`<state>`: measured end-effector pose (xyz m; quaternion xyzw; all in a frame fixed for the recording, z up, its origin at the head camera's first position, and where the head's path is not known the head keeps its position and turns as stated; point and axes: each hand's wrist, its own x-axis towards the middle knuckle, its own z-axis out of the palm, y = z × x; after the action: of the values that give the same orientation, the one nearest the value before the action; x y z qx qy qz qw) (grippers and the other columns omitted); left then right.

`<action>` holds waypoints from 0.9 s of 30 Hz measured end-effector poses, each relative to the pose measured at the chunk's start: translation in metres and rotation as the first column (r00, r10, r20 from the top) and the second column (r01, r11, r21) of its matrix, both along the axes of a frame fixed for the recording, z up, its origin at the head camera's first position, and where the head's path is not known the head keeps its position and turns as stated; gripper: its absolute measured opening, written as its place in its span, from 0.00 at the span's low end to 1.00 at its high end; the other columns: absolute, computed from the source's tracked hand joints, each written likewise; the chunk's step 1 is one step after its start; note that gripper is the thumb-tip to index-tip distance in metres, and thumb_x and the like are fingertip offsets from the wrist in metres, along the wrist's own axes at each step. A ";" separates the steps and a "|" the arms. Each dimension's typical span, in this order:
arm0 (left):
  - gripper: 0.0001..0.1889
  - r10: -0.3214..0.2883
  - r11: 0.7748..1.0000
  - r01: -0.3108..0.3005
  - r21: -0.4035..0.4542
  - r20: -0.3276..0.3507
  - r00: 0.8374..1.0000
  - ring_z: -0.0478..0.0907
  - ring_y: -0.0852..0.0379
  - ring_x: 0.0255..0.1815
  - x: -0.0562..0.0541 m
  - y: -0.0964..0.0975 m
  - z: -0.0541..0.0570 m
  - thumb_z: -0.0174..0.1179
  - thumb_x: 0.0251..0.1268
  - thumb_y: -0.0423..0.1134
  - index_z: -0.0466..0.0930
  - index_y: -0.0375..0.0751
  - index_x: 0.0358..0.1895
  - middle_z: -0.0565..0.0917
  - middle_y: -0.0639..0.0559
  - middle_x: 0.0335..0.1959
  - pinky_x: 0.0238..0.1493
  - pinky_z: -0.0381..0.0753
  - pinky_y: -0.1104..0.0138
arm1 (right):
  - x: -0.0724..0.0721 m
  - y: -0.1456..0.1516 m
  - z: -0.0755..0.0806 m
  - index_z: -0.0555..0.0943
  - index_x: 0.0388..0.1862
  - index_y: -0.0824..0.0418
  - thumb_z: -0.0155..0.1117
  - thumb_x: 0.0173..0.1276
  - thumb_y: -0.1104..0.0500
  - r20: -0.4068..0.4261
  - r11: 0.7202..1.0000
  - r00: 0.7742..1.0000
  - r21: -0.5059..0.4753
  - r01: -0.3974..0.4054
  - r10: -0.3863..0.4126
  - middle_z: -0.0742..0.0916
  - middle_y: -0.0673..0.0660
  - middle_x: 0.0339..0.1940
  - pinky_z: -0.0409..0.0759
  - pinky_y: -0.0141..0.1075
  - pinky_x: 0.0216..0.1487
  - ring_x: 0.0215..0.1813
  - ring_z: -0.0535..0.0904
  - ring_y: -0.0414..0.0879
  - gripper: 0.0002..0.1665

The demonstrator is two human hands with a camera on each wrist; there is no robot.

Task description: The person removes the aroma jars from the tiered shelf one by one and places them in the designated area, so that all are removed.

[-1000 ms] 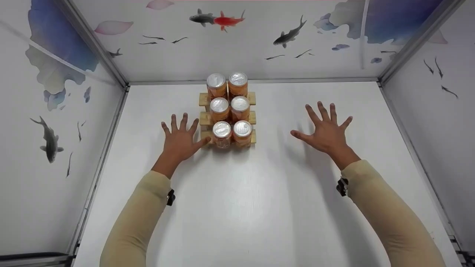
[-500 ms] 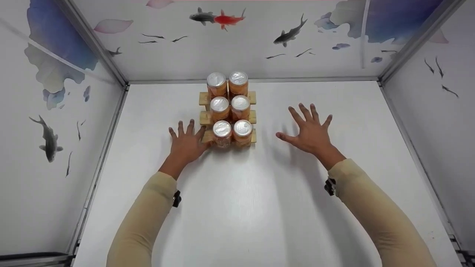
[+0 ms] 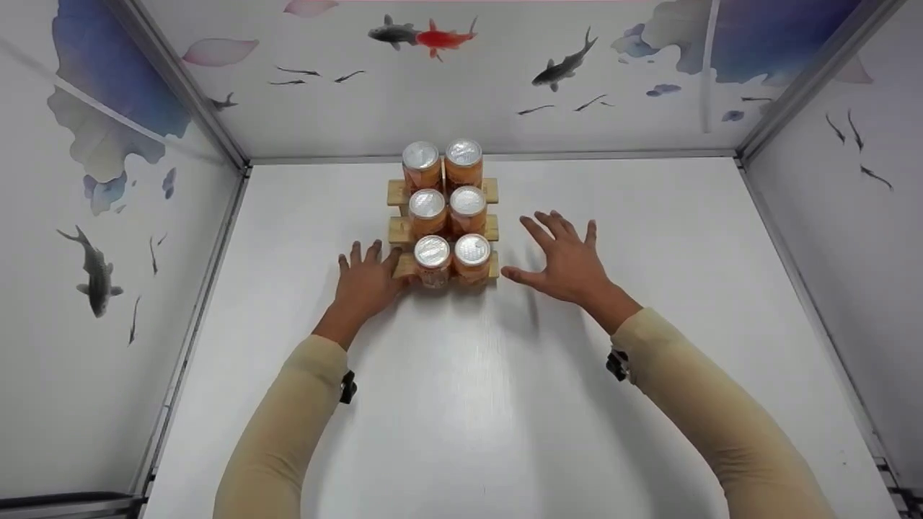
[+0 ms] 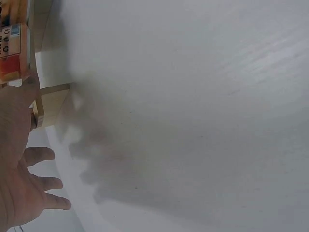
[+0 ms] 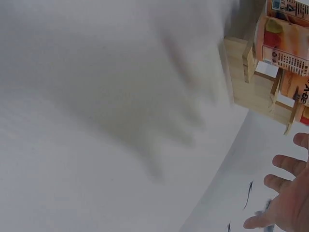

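A tiered wooden rack (image 3: 401, 229) stands at the back of the white table, bearing several orange cans (image 3: 472, 268) with silvery lids, two on each step. My left hand (image 3: 364, 287) is at the left end of the rack's front step, thumb and index finger on either side of the board. In the left wrist view, the thumb (image 4: 31, 83) lies by a can's base while three other fingers stretch out straight. Right of the rack, my right hand (image 3: 573, 267) is spread and holds nothing, its thumb pointing at the front step with a small gap between.
White panels painted with fish (image 3: 562, 68) and leaves enclose the table (image 3: 461, 404) at the back and both sides. Metal rails (image 3: 310, 161) run along their bases. A small black device (image 3: 348, 388) shows at the left cuff, another (image 3: 618, 365) at the right.
My right hand has moved left, close to the rack. The left hand has shifted slightly right and nearer, up to the front step's end. Rack and cans have not moved.
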<state>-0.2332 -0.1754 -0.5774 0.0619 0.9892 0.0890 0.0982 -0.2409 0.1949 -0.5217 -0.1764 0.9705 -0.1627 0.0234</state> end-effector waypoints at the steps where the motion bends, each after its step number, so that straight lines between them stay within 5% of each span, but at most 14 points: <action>1: 0.39 0.003 1.000 -0.003 0.003 0.004 1.000 0.52 0.19 0.89 0.000 0.000 0.000 0.53 0.84 0.67 0.65 0.50 0.88 0.63 0.32 0.88 0.84 0.55 0.24 | 0.000 -0.004 0.000 0.62 0.92 0.47 0.62 0.69 0.15 0.000 1.000 1.000 -0.008 -0.011 0.011 0.69 0.59 0.90 0.39 0.84 0.84 0.93 0.58 0.62 0.63; 11: 0.37 -0.012 0.999 0.010 0.048 0.024 1.000 0.58 0.22 0.88 -0.002 0.002 0.001 0.54 0.87 0.61 0.65 0.44 0.87 0.68 0.30 0.85 0.86 0.62 0.31 | 0.002 -0.034 0.003 0.70 0.85 0.60 0.73 0.70 0.26 -0.029 0.993 0.994 -0.050 -0.111 0.110 0.81 0.64 0.78 0.63 0.70 0.87 0.81 0.76 0.64 0.58; 18: 0.39 0.000 0.990 -0.004 0.144 0.030 1.000 0.68 0.25 0.83 -0.002 0.001 -0.002 0.57 0.86 0.61 0.65 0.42 0.87 0.73 0.29 0.82 0.80 0.74 0.36 | 0.004 -0.050 0.004 0.74 0.81 0.60 0.77 0.70 0.30 -0.011 0.982 0.989 -0.120 -0.146 0.145 0.84 0.63 0.73 0.80 0.61 0.77 0.74 0.82 0.64 0.53; 27: 0.38 0.004 0.980 -0.009 0.197 0.024 1.000 0.72 0.26 0.80 -0.001 0.001 -0.007 0.56 0.87 0.60 0.65 0.40 0.87 0.75 0.28 0.80 0.80 0.75 0.37 | 0.004 -0.062 0.001 0.74 0.80 0.63 0.83 0.69 0.38 -0.013 0.966 0.986 -0.198 -0.164 0.164 0.86 0.63 0.70 0.86 0.58 0.70 0.69 0.86 0.62 0.51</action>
<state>-0.2346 -0.1749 -0.5845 0.0669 0.9746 0.1874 0.1030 -0.2372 0.1327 -0.5211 -0.2572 0.9315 -0.2564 0.0207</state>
